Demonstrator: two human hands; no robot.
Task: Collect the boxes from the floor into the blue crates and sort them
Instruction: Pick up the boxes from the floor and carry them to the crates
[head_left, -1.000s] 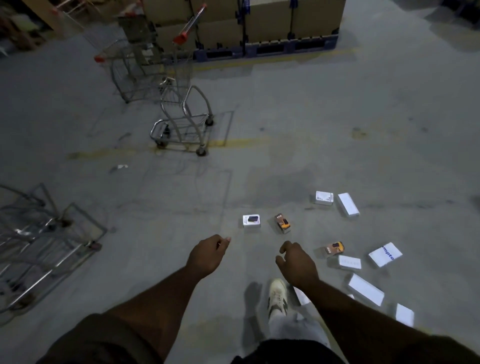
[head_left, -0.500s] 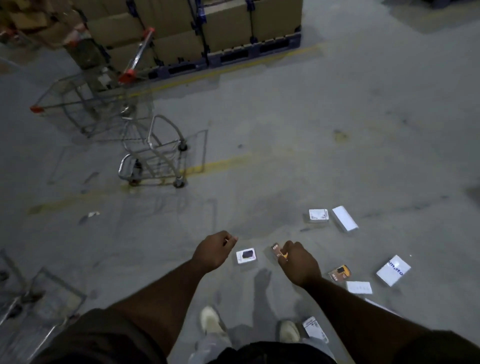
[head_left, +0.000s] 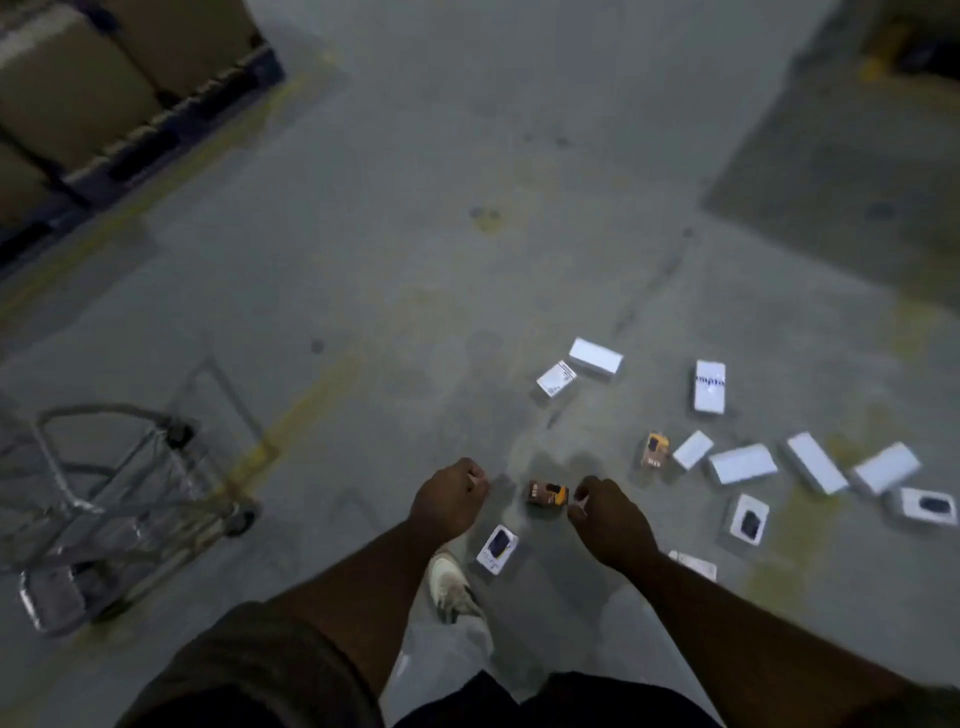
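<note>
Several small boxes lie scattered on the grey concrete floor, most of them to the right. An orange box (head_left: 547, 492) lies between my two hands. A white box with a dark picture (head_left: 497, 548) lies just below it, by my shoe. A second orange box (head_left: 654, 449) and several white boxes (head_left: 743, 462) spread out to the right, and one printed white box (head_left: 709, 387) lies farther off. My left hand (head_left: 449, 501) is a closed fist holding nothing. My right hand (head_left: 608, 514) hangs with loosely curled fingers, also holding nothing. No blue crate is in view.
A metal shopping trolley (head_left: 130, 499) stands at the left, beside a yellow floor line (head_left: 306, 405). Cardboard cartons on a dark pallet (head_left: 78, 78) fill the top left corner. My shoe (head_left: 452, 577) is on the floor below my left hand.
I have stepped forward and turned right. The trolley slid to the left edge, more boxes came into view on the right, and the orange box now lies between my hands.
</note>
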